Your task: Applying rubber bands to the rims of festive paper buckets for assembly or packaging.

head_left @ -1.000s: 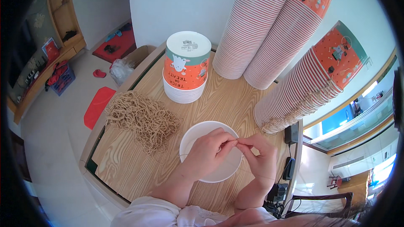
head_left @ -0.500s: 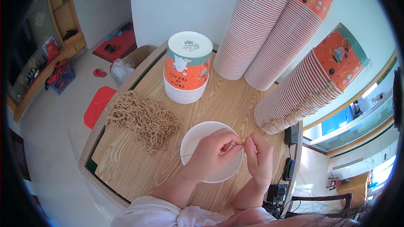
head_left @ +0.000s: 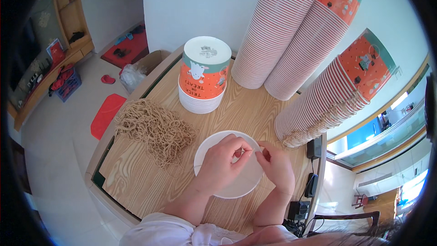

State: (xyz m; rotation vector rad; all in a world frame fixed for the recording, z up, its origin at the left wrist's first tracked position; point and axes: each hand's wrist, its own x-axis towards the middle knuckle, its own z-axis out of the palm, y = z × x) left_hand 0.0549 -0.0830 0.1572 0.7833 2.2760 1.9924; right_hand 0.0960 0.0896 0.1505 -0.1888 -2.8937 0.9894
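Note:
A white-lined paper bucket (head_left: 233, 190) stands upright on the table with its mouth toward me. Over its mouth, my left hand (head_left: 224, 160) is closed in a pinch, thumb against forefinger, on a thin piece of twine. Just right of it, my right hand (head_left: 276, 166) is also closed, thumb pressed to the bent forefinger, seemingly on the same thin strand. A small gap separates the fingertips. Most of the strand is too fine to follow. A loose heap of tan twine (head_left: 157, 130) lies on the table to the left of the bucket.
A short stack of upturned orange-and-green printed buckets (head_left: 203, 79) stands behind. Two tall bucket stacks (head_left: 273, 32) lean by the wall. Another stack (head_left: 318, 95) at right has twine hanging along it. Black power adapters (head_left: 299, 209) line the table's right edge (head_left: 321, 168).
My hands have drawn slightly apart and up from where their fingertips met. The right hand has turned, its fingers now pointing more to the left. The bucket has hardly moved.

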